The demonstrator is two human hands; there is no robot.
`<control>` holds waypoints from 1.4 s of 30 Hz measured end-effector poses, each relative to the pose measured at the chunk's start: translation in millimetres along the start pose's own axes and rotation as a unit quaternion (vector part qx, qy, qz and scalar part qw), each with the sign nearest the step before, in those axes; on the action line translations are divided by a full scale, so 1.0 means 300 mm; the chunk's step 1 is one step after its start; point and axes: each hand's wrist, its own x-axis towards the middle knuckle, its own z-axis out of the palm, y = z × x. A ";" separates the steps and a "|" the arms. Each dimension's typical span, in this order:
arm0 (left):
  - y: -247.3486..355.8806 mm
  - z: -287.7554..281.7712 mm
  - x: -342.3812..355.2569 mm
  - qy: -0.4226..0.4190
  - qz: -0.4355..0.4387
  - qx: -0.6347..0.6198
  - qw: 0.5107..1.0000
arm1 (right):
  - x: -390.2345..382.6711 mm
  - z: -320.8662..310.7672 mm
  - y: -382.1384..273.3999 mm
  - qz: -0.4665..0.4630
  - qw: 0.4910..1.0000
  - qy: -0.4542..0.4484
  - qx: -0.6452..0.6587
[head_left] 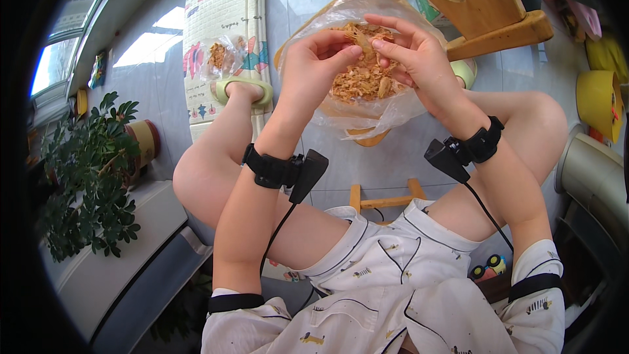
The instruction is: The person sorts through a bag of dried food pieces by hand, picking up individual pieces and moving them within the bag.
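My left hand and my right hand are raised close together, each in a pinch. Between their fingertips is a dried shrimp, pale orange-brown, held from both sides. Directly beneath lies a heap of dried shrimp and flaky shells, orange-brown. It rests in a spread-out clear plastic bag on a wooden stool or chair seat. Over on the left, a smaller clear bag holds more orange-brown pieces on the printed mat.
A curved wooden chair part rises just beyond my right hand. Green slippers are on my feet. A leafy potted plant stands at left, a yellow container at far right. A small wooden frame is between my legs.
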 end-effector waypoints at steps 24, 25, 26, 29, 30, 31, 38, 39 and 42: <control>0.009 -0.018 0.003 -0.021 0.023 -0.021 0.999 | -0.007 0.017 0.010 -0.014 0.996 -0.044 -0.071; 0.008 -0.015 0.003 -0.021 0.023 -0.022 0.999 | -0.005 0.015 0.009 0.002 0.997 -0.046 -0.069; 0.007 -0.011 0.002 -0.026 0.018 -0.037 0.999 | -0.002 0.012 0.008 0.002 0.997 -0.046 -0.070; 0.023 -0.010 0.005 -0.048 0.009 -0.045 0.998 | 0.006 -0.007 0.002 -0.023 0.992 -0.060 -0.104; 0.032 -0.010 0.007 -0.065 0.005 -0.038 0.997 | 0.010 -0.017 0.004 -0.055 0.988 -0.068 -0.128; 0.036 -0.014 0.005 -0.065 0.005 -0.037 0.997 | 0.013 -0.018 0.007 -0.087 0.982 -0.077 -0.151; 0.037 -0.028 0.003 -0.070 0.054 0.079 0.993 | -0.003 -0.021 -0.018 -0.117 0.956 -0.074 -0.259; 0.043 -0.031 0.003 -0.065 0.055 0.117 0.989 | -0.007 -0.022 -0.023 -0.114 0.953 -0.072 -0.270; 0.049 -0.033 0.006 -0.076 0.053 0.138 0.986 | -0.008 -0.024 -0.020 -0.117 0.949 -0.067 -0.286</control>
